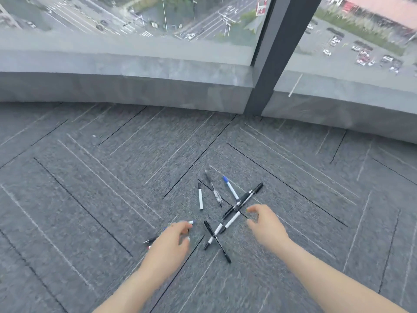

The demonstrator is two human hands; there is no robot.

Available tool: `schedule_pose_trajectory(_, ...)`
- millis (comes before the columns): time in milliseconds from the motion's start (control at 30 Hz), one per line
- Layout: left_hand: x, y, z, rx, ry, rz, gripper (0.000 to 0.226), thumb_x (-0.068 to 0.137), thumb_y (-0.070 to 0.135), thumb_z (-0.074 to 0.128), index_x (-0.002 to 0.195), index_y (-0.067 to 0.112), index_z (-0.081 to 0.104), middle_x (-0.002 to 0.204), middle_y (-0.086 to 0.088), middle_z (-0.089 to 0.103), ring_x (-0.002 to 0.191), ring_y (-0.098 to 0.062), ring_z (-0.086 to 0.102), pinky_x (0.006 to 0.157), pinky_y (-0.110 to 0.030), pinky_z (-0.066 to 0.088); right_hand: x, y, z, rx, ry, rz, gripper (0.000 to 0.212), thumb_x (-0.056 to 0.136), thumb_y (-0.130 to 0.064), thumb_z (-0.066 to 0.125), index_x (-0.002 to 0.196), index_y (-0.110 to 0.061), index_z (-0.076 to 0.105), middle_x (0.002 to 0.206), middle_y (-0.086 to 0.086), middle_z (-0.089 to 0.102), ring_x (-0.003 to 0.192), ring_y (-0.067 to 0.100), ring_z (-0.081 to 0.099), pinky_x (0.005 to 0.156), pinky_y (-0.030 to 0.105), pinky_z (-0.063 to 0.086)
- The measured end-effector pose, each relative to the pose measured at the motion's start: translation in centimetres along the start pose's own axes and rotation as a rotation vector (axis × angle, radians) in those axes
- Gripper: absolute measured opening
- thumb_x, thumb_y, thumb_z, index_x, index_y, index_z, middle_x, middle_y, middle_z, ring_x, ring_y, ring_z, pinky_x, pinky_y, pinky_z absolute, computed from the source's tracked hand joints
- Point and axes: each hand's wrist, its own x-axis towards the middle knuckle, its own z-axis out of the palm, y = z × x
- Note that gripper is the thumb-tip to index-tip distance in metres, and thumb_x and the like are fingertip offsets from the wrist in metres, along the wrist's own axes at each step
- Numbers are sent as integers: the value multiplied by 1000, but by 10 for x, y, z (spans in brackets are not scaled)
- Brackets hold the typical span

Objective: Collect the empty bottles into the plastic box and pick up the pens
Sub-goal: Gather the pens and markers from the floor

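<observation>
Several pens lie scattered on the grey carpet (pixel 112 199). A white pen with a black cap (pixel 200 196), a dark clear pen (pixel 213 188) and a blue-capped white pen (pixel 230 188) lie apart at the far side. Nearer, a long black pen (pixel 244 199), a black-and-white pen (pixel 222 229) and a short black pen (pixel 217 241) cross each other. My left hand (pixel 170 242) is closed on a few pens, whose blue-and-white tip (pixel 191 222) and black tip (pixel 150 240) stick out. My right hand (pixel 266 224) hovers open just right of the crossed pens. No bottles or box are in view.
A low grey sill (pixel 135 71) runs along the far edge of the carpet under a large window. A dark window post (pixel 275 55) stands at the right of centre. Carpet extends on all sides of the pens.
</observation>
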Motion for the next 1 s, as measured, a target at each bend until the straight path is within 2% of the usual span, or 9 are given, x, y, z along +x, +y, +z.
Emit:
schedule_pose_trajectory(100, 67, -29, 22, 322, 12, 175, 51, 90, -2, 37, 129, 28, 45, 124, 9, 47, 86, -14, 50, 77, -27, 43, 58, 25, 21, -200, 123, -97, 37, 93, -12, 46, 129, -20, 49, 136, -2, 45, 98, 16, 54, 83, 32, 45)
schedule_pose_trajectory(200, 126, -47, 27, 641, 160, 509, 69, 63, -12, 59, 123, 23, 55, 127, -3, 56, 98, -26, 62, 81, -34, 50, 100, 41, 37, -388, 251, -235, 38, 90, -10, 47, 127, -20, 50, 135, -3, 46, 119, 18, 46, 99, 31, 39)
schedule_pose_trajectory(300, 163, -46, 29, 984, 236, 720, 74, 30, 0, 79, 101, 22, 70, 107, -7, 70, 94, -24, 70, 78, -37, 57, 131, 54, 49, -563, 302, -368, 36, 89, -8, 49, 123, -20, 54, 130, -2, 50, 121, 19, 46, 107, 33, 32)
schedule_pose_trajectory(433, 192, -36, 35, 1235, 82, 920, 49, 44, 14, 82, 91, 22, 70, 98, 0, 71, 95, -19, 68, 90, -36, 54, 148, 63, 52, -648, 279, -480, 30, 70, -7, 70, 97, -18, 64, 99, 0, 63, 95, 23, 62, 98, 41, 45)
schedule_pose_trajectory(500, 195, -28, 37, 1311, 21, 947, 35, 52, 18, 81, 84, 22, 67, 92, 2, 70, 91, -18, 67, 91, -33, 52, 149, 63, 47, -689, 295, -519, 35, 57, -10, 79, 87, -20, 63, 86, -3, 62, 83, 21, 65, 94, 44, 49)
schedule_pose_trajectory(633, 200, -18, 44, 1296, -61, 866, 35, 86, 1, 47, 120, 9, 47, 128, -11, 52, 116, -29, 49, 110, -42, 29, 143, 54, 37, -726, 197, -471, 20, 84, -15, 56, 102, -21, 50, 95, -7, 54, 98, 16, 56, 113, 41, 27)
schedule_pose_trajectory(733, 205, -10, 45, 1185, 7, 848, 43, 89, -2, 37, 129, 12, 38, 132, -9, 49, 115, -27, 49, 107, -39, 32, 141, 60, 44, -741, 229, -496, 39, 54, -16, 81, 84, -19, 57, 76, -6, 60, 72, 17, 62, 80, 36, 53)
schedule_pose_trajectory(833, 213, -2, 48, 1052, 76, 833, 46, 88, -4, 31, 130, 15, 36, 131, -8, 47, 112, -22, 50, 102, -34, 37, 147, 70, 53, -770, 299, -511, 51, 34, -16, 87, 78, -19, 61, 68, -5, 59, 61, 17, 62, 55, 30, 53)
schedule_pose_trajectory(1000, 224, 7, 61, 1117, 107, 756, 44, 86, 2, 40, 127, 16, 36, 122, -8, 51, 102, -22, 54, 87, -33, 42, 144, 68, 60, -805, 266, -484, 38, 62, -19, 80, 95, -18, 61, 88, 1, 61, 84, 23, 60, 73, 35, 50)
